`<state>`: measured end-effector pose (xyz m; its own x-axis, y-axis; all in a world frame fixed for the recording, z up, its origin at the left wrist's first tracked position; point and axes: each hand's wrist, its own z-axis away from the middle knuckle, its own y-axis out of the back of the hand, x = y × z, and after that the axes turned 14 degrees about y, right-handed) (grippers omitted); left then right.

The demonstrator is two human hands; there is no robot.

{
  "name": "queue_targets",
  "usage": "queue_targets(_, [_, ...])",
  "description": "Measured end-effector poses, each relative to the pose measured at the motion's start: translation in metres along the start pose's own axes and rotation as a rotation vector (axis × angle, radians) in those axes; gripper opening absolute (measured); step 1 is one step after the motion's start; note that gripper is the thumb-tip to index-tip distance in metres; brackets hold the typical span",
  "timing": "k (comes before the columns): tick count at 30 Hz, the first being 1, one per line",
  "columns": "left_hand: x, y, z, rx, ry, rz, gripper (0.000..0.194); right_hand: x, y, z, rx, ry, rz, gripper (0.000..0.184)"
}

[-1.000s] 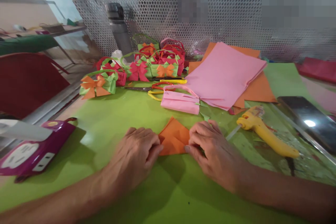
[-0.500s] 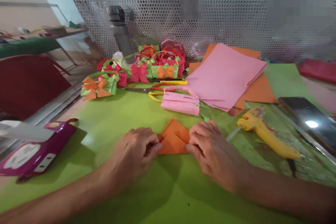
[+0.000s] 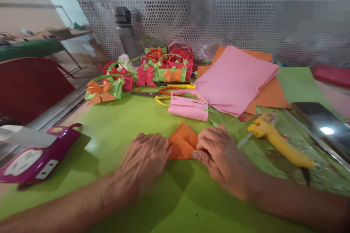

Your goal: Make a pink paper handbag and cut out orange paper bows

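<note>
A folded piece of orange paper (image 3: 182, 142) lies on the green tabletop, its point facing away from me and its straight edge towards me. My left hand (image 3: 147, 156) is closed on the left corner, with the thumb along the edge and that corner hidden under the fingers. At the right corner, my right hand (image 3: 218, 151) pinches the paper between thumb and curled fingers. Just beyond the paper lies a small pink paper bag (image 3: 188, 108) with a pink handle.
Scissors (image 3: 149, 94) and a yellow cutter (image 3: 182, 86) lie behind the pink bag, near several decorated paper bags (image 3: 102, 91). Pink sheets (image 3: 235, 76) are stacked at back right. A yellow glue gun (image 3: 284, 143) and phone (image 3: 322, 123) lie right; a purple power strip (image 3: 41, 156) sits left.
My left hand has rolled forward and flattened over the left corner, covering more of it. The right hand stays almost in place at its corner, its thumb slightly shifted.
</note>
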<state>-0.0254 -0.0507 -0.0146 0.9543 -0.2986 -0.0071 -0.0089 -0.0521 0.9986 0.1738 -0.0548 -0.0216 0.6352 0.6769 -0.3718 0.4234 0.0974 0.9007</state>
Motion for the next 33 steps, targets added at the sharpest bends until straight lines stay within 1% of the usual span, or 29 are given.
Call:
queue_targets(3, [-0.001,0.005,0.001,-0.04,0.028,0.047,0.027,0.0,-0.001,-0.001,0.032,-0.009,-0.025,0.018])
queue_targets(6, [-0.006,0.011,0.003,-0.096,0.038,0.17,0.024,0.0,-0.002,-0.003,0.024,-0.009,-0.005,0.018])
queue_targets(9, [-0.012,0.014,0.006,-0.112,0.055,0.283,0.02,0.0,-0.001,-0.004,0.006,-0.008,0.014,0.018])
queue_targets(11, [-0.015,0.014,0.006,-0.121,0.075,0.318,0.019,0.0,-0.001,-0.004,-0.007,-0.005,0.023,0.019])
queue_targets(13, [-0.014,0.013,0.006,-0.124,0.078,0.321,0.022,0.0,0.0,-0.003,-0.01,-0.005,0.019,0.02])
queue_targets(15, [-0.013,0.012,0.005,-0.121,0.073,0.304,0.025,0.0,-0.001,-0.002,0.018,-0.009,-0.012,0.018])
queue_targets(17, [-0.011,0.011,0.005,-0.123,0.076,0.285,0.026,0.0,-0.001,-0.001,0.053,-0.013,-0.055,0.016])
queue_targets(19, [-0.01,0.011,0.005,-0.128,0.083,0.275,0.025,0.001,-0.002,-0.001,0.07,-0.012,-0.097,0.017])
queue_targets(23, [-0.01,0.01,0.006,-0.119,0.081,0.314,0.022,0.001,-0.001,-0.003,0.058,-0.02,-0.147,0.023])
queue_targets(26, [-0.012,0.008,0.007,-0.107,0.058,0.377,0.019,0.001,-0.001,-0.003,0.057,-0.002,-0.147,0.022])
queue_targets(28, [-0.012,0.006,0.007,-0.098,0.05,0.392,0.021,0.0,0.0,-0.003,0.046,-0.003,-0.137,0.022])
queue_targets(33, [-0.008,0.004,0.007,-0.099,0.052,0.304,0.029,-0.002,0.001,-0.004,-0.025,-0.062,-0.09,0.019])
